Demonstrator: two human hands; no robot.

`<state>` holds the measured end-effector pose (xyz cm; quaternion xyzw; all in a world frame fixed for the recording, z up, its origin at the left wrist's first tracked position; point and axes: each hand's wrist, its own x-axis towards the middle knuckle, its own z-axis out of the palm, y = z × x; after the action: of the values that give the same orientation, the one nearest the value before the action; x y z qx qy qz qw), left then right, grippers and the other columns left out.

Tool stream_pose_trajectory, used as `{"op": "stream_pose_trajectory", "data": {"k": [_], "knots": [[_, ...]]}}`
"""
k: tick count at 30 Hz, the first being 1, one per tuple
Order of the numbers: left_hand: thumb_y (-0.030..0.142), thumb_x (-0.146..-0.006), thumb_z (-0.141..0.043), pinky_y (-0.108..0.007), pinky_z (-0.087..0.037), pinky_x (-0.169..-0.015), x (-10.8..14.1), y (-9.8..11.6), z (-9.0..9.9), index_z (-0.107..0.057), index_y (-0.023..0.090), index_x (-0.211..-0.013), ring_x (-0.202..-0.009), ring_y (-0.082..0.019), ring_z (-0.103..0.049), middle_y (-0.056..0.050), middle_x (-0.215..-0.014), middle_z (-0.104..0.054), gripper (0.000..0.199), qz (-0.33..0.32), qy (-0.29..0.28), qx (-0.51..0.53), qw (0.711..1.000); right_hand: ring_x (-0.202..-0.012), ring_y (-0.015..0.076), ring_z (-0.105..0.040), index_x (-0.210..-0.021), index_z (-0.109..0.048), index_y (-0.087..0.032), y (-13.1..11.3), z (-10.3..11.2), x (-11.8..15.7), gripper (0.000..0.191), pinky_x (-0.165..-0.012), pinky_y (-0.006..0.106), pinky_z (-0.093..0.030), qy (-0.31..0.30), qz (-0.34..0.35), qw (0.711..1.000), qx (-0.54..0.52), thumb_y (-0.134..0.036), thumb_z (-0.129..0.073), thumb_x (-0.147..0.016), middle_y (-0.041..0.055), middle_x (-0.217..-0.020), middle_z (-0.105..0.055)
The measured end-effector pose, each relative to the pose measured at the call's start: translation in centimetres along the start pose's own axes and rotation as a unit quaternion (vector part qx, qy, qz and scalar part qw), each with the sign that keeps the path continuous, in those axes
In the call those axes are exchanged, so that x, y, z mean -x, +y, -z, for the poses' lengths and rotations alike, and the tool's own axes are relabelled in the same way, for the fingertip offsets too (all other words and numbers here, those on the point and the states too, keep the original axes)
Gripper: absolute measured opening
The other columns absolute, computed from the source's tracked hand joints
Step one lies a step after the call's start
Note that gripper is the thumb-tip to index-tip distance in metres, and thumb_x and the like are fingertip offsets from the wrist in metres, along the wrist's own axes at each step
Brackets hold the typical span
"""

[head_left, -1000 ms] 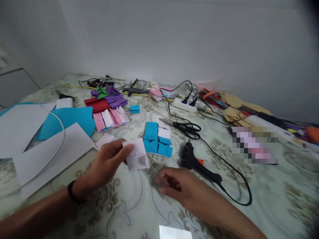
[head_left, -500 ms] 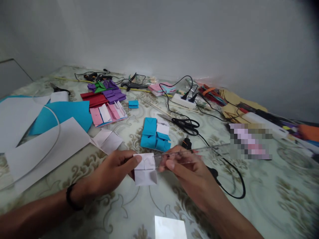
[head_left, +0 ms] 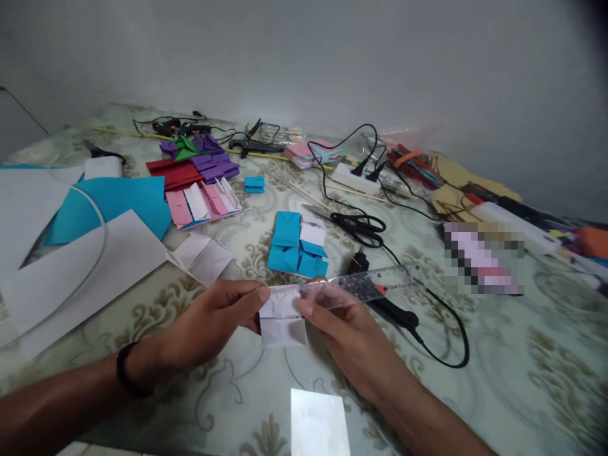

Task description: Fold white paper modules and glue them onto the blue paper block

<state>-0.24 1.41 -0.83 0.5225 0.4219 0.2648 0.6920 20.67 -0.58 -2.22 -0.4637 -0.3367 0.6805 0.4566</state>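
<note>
Head view: counter (head_left: pixel 494 386) has a pale floral cover, backed by a plain grey-white wall (head_left: pixel 285 57). Clear plastic packaging (head_left: pixel 273 134) lies at the back near the wall; contents too small to make out. White power strip (head_left: pixel 349 180) has two black plugs (head_left: pixel 358 170) seated in it. Left hand (head_left: pixel 204 323) pinches the folded white paper (head_left: pixel 284 334) by its left side, above the counter, front centre. Right hand (head_left: pixel 351 329) grips a clear ruler (head_left: pixel 401 278), thumb at the paper's right edge. Black glue gun (head_left: pixel 392 311) lies just beyond the right hand.
</note>
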Motion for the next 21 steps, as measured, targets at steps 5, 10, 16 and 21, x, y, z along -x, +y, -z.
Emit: {"op": "stream_pose_trajectory", "data": {"k": [5,10,16,21], "knots": [[0.047,-0.1,-0.056,-0.03,-0.058,-0.082,-0.06,0.31,-0.15,-0.07,0.02,-0.08,-0.079,-0.018,-0.069,-0.002,-0.082,-0.074,0.036,-0.007,-0.006,0.018,1.0,-0.07,0.0109,-0.051,-0.075,-0.068,-0.02,0.13,-0.03,-0.07,0.033,-0.066,0.022,-0.039,-0.007,0.0,1.0,-0.002,-0.042,-0.092,-0.076,-0.0044,-0.072,-0.058],[0.044,-0.1,-0.058,-0.03,-0.058,-0.082,-0.07,0.22,-0.11,-0.075,0.021,-0.082,-0.079,-0.018,-0.07,-0.002,-0.083,-0.076,0.034,-0.019,-0.016,0.036,0.999,-0.069,0.0102,-0.05,-0.076,-0.068,-0.021,0.21,0.06,-0.09,0.032,-0.065,0.021,-0.038,-0.012,0.002,1.0,-0.001,-0.042,-0.091,-0.078,-0.0051,-0.072,-0.057],[0.049,-0.097,-0.066,-0.029,-0.057,-0.081,-0.09,0.35,-0.24,-0.076,0.019,-0.082,-0.078,-0.017,-0.069,-0.002,-0.08,-0.074,0.035,-0.025,-0.013,0.045,0.999,-0.074,0.0109,-0.052,-0.081,-0.071,-0.022,0.61,0.23,-0.11,0.029,-0.068,0.022,-0.041,-0.007,0.015,1.0,0.021,-0.045,-0.09,-0.079,-0.004,-0.078,-0.06],[0.051,-0.098,-0.062,-0.028,-0.055,-0.078,-0.08,0.32,-0.07,-0.072,0.018,-0.08,-0.08,-0.017,-0.066,-0.002,-0.079,-0.071,0.039,-0.02,-0.011,0.03,0.999,-0.078,0.0125,-0.057,-0.091,-0.077,-0.025,0.63,0.27,0.0,0.029,-0.071,0.023,-0.044,0.0,0.014,0.999,0.038,-0.046,-0.091,-0.078,-0.0026,-0.085,-0.066]]}}
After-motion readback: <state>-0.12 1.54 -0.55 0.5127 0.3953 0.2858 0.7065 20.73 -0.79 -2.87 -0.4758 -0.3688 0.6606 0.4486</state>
